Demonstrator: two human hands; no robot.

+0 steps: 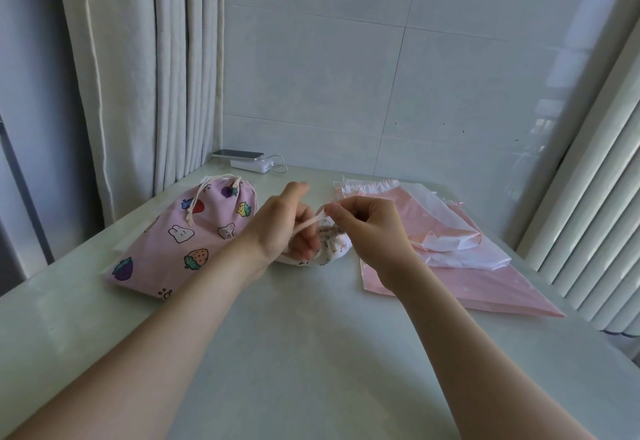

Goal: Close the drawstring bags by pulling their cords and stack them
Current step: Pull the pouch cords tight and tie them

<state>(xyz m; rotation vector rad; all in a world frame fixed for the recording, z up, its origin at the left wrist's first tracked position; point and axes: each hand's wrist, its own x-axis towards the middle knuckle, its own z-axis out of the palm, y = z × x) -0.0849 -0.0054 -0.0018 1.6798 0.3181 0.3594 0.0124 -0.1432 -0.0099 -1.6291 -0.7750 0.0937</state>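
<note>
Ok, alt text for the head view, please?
The left hand holds a small white drawstring bag on the table while the right hand pinches its cord. A pink fruit-print bag lies left, flat pink bags right.

Home room, pale curtains point(145, 69), tiled wall point(381, 59), phone point(237, 154) charging on glossy table point(294, 353)

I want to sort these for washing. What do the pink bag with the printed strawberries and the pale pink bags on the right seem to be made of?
Pink printed bag: likely woven cotton cloth with a matte finish; it shows soft rounded folds and no shine.
Pale pink bags: probably thin plastic film, slightly glossy; they lie flat with sharp creases, and the white parts look translucent.
</note>
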